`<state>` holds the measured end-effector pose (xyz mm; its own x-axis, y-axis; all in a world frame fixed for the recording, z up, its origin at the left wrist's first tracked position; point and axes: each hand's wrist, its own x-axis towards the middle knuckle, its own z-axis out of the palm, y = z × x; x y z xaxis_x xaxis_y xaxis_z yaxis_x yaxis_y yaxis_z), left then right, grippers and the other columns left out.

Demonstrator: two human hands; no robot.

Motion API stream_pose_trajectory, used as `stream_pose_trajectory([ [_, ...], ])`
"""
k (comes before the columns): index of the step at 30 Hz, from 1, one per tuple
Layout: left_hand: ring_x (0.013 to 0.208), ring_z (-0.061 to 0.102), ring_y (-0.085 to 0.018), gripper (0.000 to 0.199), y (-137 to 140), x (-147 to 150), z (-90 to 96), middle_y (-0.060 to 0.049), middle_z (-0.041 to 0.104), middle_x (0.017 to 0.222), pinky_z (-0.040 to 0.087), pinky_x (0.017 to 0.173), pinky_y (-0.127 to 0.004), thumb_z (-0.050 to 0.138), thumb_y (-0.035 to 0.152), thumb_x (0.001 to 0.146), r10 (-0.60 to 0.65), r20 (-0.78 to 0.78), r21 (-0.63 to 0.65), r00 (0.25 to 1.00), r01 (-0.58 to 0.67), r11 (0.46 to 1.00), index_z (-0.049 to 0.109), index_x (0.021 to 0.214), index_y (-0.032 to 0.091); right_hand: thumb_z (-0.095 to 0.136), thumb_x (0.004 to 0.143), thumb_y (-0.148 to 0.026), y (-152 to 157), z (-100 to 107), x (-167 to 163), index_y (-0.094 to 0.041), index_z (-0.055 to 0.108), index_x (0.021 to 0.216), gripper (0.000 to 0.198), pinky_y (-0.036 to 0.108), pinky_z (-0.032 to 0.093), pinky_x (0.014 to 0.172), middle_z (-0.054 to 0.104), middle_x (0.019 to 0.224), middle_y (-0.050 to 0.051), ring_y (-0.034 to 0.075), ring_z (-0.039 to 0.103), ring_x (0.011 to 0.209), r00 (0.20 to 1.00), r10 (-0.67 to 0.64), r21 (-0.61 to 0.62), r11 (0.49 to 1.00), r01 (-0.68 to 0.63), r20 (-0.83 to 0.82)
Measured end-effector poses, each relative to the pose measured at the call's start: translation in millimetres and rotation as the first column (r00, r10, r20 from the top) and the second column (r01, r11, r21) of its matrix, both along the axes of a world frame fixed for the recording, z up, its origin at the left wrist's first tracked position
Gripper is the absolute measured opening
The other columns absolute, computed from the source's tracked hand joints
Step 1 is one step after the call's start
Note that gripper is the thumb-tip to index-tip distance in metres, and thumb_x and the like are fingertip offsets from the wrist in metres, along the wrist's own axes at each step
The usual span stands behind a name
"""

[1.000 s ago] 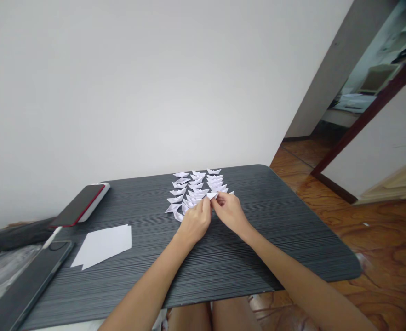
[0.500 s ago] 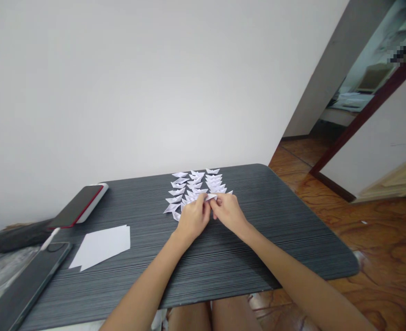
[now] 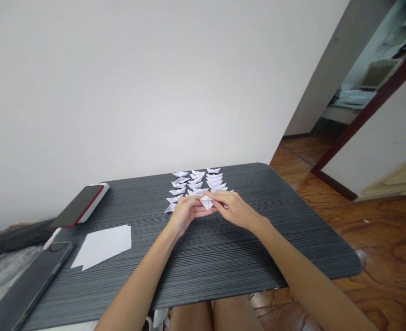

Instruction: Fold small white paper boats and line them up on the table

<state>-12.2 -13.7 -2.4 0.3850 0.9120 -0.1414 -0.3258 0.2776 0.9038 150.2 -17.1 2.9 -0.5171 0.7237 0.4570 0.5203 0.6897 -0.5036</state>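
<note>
Between my hands is a small white folded paper (image 3: 207,202), now a diamond shape with a crease down its middle. My right hand (image 3: 235,207) pinches its right side between thumb and fingers. From the left, my left hand (image 3: 187,212) holds the paper too, its fingers stretched beneath and behind it. Just beyond my hands, several white paper boats (image 3: 195,184) stand in columns on the dark table (image 3: 147,257). My hands hide some of the nearest boats.
White paper sheets (image 3: 106,246) lie at the left of the table. Beyond them is a dark-screened device with a red edge (image 3: 78,206); a phone (image 3: 30,287) lies at the near left corner. A white wall (image 3: 175,92) rises behind the table.
The folded paper has turned from a narrow, edge-on shape to a flat diamond facing me. My left fingers have straightened out under it, and my right hand has shifted slightly right.
</note>
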Motion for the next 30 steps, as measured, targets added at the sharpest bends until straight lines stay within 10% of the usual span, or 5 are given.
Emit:
stream_pose_trajectory([
  [8, 0.067, 0.062, -0.012, 0.019, -0.2, 0.7, -4.0, -0.006, 0.066, 0.072, 0.050, 0.076, -0.028, 0.064, 0.020, 0.065, 0.001, -0.066, -0.004, 0.998, -0.001, 1.000, 0.064, 0.078, 0.006, 0.037, 0.082, -0.016, -4.1, 0.9, 4.0, -0.018, 0.050, 0.113, 0.034, 0.027, 0.040, 0.067, 0.051, 0.076, 0.004, 0.015, 0.049, 0.070, 0.991, 0.054, 0.008, 0.998, -0.055, 0.121],
  [14, 0.068, 0.063, -0.013, 0.028, -0.6, 1.2, -3.5, -0.006, 0.066, 0.072, 0.050, 0.076, -0.028, 0.062, 0.013, 0.066, 0.023, -0.084, 0.012, 0.996, -0.022, 1.000, 0.058, 0.094, 0.007, 0.040, 0.083, -0.024, -0.7, -0.6, -1.1, -0.019, 0.057, 0.106, 0.029, 0.024, 0.039, 0.062, 0.051, 0.069, 0.001, 0.011, 0.046, 0.063, 0.994, -0.036, -0.162, 0.987, 0.018, -0.106],
  [21, 0.065, 0.065, -0.016, 0.033, -7.2, 9.5, -6.3, 0.000, 0.063, 0.059, 0.052, 0.066, -0.027, 0.059, 0.017, 0.070, 0.050, -0.152, 0.120, 0.987, -0.032, 0.992, 0.046, 0.100, 0.010, 0.062, 0.063, -0.023, 10.8, -15.4, -3.9, -0.010, 0.059, 0.094, 0.034, 0.025, 0.045, 0.059, 0.060, 0.069, 0.002, 0.010, 0.054, 0.058, 0.828, -0.270, -0.617, 0.778, -0.113, -0.492],
  [30, 0.053, 0.062, -0.014, 0.028, -7.4, 13.0, -8.9, -0.003, 0.064, 0.061, 0.044, 0.046, -0.019, 0.057, 0.019, 0.069, 0.120, -0.341, 0.308, 0.932, -0.009, 0.951, 0.044, 0.093, 0.012, 0.063, 0.062, -0.028, 6.5, -11.4, -7.8, -0.012, 0.058, 0.071, 0.019, 0.023, 0.046, 0.054, 0.059, 0.060, -0.001, 0.009, 0.054, 0.052, 0.790, -0.286, -0.634, 0.756, -0.161, -0.542],
])
